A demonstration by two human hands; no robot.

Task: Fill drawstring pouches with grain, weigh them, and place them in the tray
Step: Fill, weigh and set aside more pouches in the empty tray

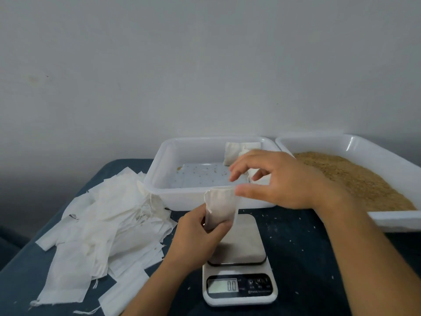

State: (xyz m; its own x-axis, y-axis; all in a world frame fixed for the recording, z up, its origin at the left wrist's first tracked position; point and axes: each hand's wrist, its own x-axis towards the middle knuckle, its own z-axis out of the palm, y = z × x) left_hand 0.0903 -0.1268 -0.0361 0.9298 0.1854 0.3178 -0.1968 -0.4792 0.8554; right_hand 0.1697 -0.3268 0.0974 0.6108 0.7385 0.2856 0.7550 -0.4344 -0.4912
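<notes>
My left hand (200,236) grips a white drawstring pouch (222,207) upright by its lower half, above the scale's steel platform (241,242). My right hand (275,179) hovers at the pouch's mouth with fingers spread and loosely bent; its thumb touches the rim. The scale (239,286) reads 0.0. Behind it stands a white tray (159,179) with two filled pouches (232,153) at its back right and a few stray grains. A second white tray (355,144) on the right holds brown grain (355,179).
A loose pile of empty white pouches (102,224) covers the left part of the dark blue table (303,258). Scattered grains dot the cloth around the scale. A plain grey wall rises behind the trays.
</notes>
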